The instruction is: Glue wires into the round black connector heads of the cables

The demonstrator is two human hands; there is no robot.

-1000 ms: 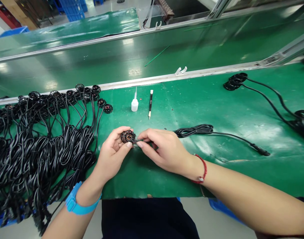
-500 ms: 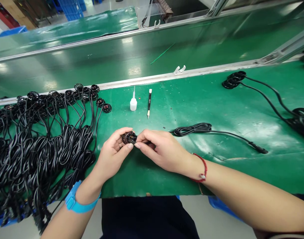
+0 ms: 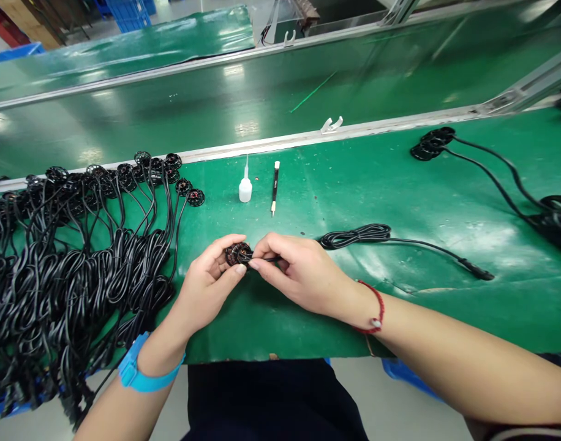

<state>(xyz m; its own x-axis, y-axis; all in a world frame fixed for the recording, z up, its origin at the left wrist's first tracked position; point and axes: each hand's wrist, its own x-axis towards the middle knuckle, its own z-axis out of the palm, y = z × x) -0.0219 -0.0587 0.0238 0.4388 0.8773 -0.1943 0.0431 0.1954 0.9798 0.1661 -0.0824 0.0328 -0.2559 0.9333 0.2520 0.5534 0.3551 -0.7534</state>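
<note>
Between thumb and fingers, my left hand (image 3: 212, 285) grips a round black plastic housing (image 3: 237, 253) with coppery parts inside it. My right hand (image 3: 299, 269) pinches the black cable right where it enters the housing. From under that hand the cable runs to a tied coil (image 3: 356, 235), then to a straight end with a dark connector (image 3: 477, 269) on the right. Beyond my hands stand a white dropper bottle (image 3: 245, 190) with a thin nozzle and, beside it, a black pen-like tool (image 3: 275, 188) lying with its tip toward me.
A dense pile of coiled black cables (image 3: 92, 288) with round housings (image 3: 138, 171) covers the left of the green table (image 3: 280, 331). More housings (image 3: 432, 144) with cables lie at the right. A metal rail (image 3: 216, 151) with a white hook (image 3: 332, 125) borders the back.
My right fingers have drawn back very slightly from the housing, and more cable shows between them. The left hand keeps its hold on the housing almost unmoved.
</note>
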